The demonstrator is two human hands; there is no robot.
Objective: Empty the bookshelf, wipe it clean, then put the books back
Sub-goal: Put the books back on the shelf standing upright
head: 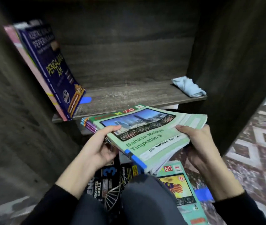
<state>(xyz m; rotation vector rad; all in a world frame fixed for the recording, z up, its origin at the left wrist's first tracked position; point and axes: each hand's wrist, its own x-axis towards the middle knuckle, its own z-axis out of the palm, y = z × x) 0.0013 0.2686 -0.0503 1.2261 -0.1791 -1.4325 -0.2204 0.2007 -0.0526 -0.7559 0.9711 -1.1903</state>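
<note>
The person faces a dark wooden bookshelf (226, 62) and holds a stack of workbooks (146, 135) flat in both hands, just near of the front edge of the shelf board (129, 95). A green "Bahasa Melayu Tingkatan 5" workbook lies on top. The left hand (99, 143) grips the spine side, thumb on the cover and fingers curled underneath. The right hand (195, 138) grips the fanned page edges, thumb on top and fingers below. A dark-blue "Pengajian Am" book (54, 67) and a pink book (25, 51) lean against the left wall. A blue cloth (188, 86) lies at the right end of the board, and more books (106, 184) cover the floor by the knee. From this layout, the step appears to be returning the stack to the shelf. To do it well, the stack should be turned upright with the spines facing near. It can then be set on the bare board just right of the leaning books and slid left until it props them straight. The soft covers are likely to sag and the pages to splay, so both hands should squeeze the stack together through the turn. The cloth is best lifted out before the row reaches it.
</note>
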